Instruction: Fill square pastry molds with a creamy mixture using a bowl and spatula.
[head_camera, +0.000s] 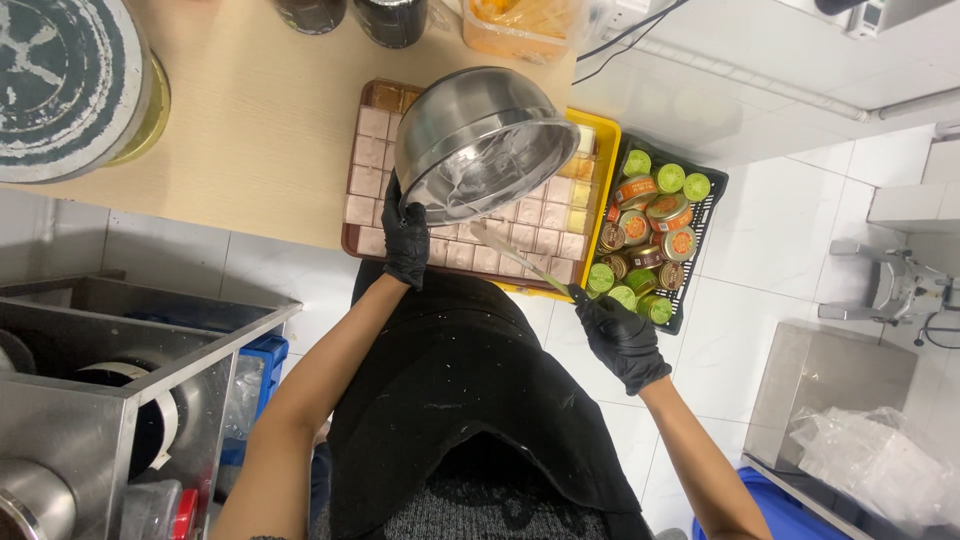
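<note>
- The left hand, in a black glove, grips the near rim of a round, shiny stainless-steel mixing bowl and holds it tipped, so that its open mouth faces down and toward the person.
- The bowl hangs above a brown rectangular tray filled with rows of pale pink and beige square blocks; the tray lies on the near edge of a light wooden counter.
- The right hand, also in a black glove, is closed around the handle of a thin metal spatula, whose blade reaches left and away toward the bowl's lower rim, above the blocks.
- Under the tray's right part a yellow plastic tray shows, with a few yellowish squares along its edge.
- Just right of the yellow tray sits a black plastic crate packed with small jars, some with green lids, some with orange-patterned lids.
- At the far edge of the counter stand two dark containers and an orange-filled clear plastic tub.
- At far left on the counter rests a large round grey-and-white disc.
- At near left stands a stainless-steel machine; the floor is white tile.
- The person wears a black apron flecked with white.
</note>
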